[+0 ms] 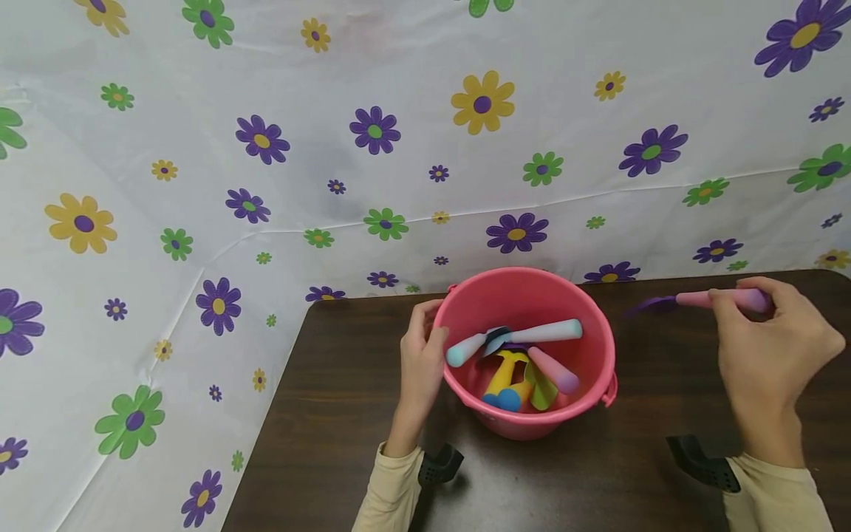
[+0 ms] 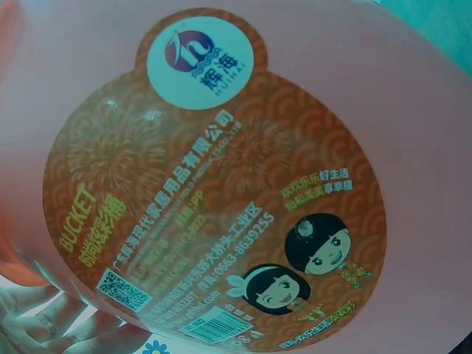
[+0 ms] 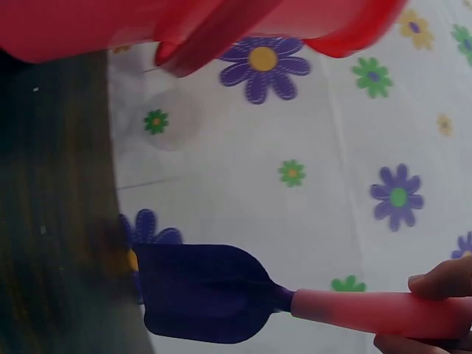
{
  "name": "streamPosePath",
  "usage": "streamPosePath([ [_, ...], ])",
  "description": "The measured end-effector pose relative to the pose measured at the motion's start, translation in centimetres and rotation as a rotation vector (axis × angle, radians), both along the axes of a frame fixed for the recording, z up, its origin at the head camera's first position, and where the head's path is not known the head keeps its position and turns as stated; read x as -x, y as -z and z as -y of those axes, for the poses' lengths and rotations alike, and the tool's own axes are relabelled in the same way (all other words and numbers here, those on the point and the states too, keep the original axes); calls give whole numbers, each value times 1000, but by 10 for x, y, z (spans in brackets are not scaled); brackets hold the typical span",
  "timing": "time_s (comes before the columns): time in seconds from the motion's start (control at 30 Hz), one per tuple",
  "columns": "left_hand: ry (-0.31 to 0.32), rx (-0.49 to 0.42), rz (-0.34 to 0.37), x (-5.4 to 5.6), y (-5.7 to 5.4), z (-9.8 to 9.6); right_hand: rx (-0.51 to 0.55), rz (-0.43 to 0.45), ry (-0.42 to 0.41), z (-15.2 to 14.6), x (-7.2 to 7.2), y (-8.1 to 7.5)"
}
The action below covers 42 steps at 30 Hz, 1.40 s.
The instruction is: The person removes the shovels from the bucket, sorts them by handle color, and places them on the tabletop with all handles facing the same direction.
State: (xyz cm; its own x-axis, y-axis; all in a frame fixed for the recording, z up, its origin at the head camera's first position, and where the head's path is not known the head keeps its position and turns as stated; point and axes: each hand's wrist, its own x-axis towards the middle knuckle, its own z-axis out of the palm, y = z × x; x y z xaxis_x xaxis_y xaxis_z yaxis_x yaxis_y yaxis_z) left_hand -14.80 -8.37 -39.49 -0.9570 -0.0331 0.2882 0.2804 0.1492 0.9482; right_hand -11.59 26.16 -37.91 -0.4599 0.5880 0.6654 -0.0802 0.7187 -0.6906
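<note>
My right hand (image 1: 774, 347) holds a small toy shovel by its pink-to-purple handle (image 1: 725, 298), thumb and fingers pinching it, off to the right of the bucket. Its flat purple blade (image 3: 210, 293) shows fully in the right wrist view and points left. At the left rim of a pink plastic bucket (image 1: 512, 425), my left hand (image 1: 420, 358) grips the side. Inside the bucket lie several toy garden tools: pale blue-white handles (image 1: 547, 331), a pink-purple handle (image 1: 553, 369) and yellow handles with blue ends (image 1: 501, 383).
A dark wooden table (image 1: 332, 414) carries the bucket. Behind it and to the left hangs a white flower-printed sheet (image 1: 412, 96). The bucket's outer wall has a round printed label (image 2: 221, 184). A handle hinge (image 1: 609, 390) sticks out at the bucket's right.
</note>
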Motion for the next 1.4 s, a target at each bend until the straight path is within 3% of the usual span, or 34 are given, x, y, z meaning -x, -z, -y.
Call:
streamPosePath([
  [0.2,4,3,-8,0,0,-1,-26,-9,2,-2,6,10],
  [0.67,10,5,-15,0,-1,-2,-89,96,-57,0,7,18],
  [0.93,4,6,-6,-1,-1,0,-120,417,-102,-1,-2,1],
  [1.17,2,3,1,-2,-1,2,-174,684,-226,-1,-7,-7],
  [1.4,-4,1,7,-2,-1,2,-167,867,-300,-4,-6,-8],
])
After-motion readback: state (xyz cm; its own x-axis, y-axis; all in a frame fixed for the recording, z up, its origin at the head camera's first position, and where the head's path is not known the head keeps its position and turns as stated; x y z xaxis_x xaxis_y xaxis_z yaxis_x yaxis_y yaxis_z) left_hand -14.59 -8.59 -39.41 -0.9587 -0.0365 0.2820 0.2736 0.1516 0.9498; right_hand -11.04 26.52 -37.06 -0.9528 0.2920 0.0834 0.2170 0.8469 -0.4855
